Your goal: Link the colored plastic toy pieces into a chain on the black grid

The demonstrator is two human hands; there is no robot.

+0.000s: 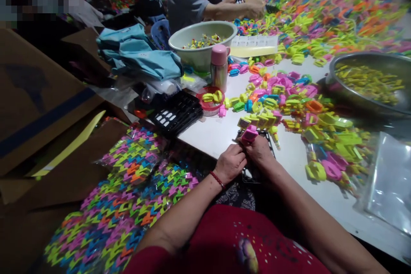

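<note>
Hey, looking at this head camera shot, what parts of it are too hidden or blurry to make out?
- What the left hand grips: its own fingers cover it.
- The black tray under the hands: mostly hidden by the right hand.
- The pink piece: its lower part sits behind the fingers.
- Contents of the green bowl: too small to tell.
- The steel bowl: blurred, cut by the right edge.
</note>
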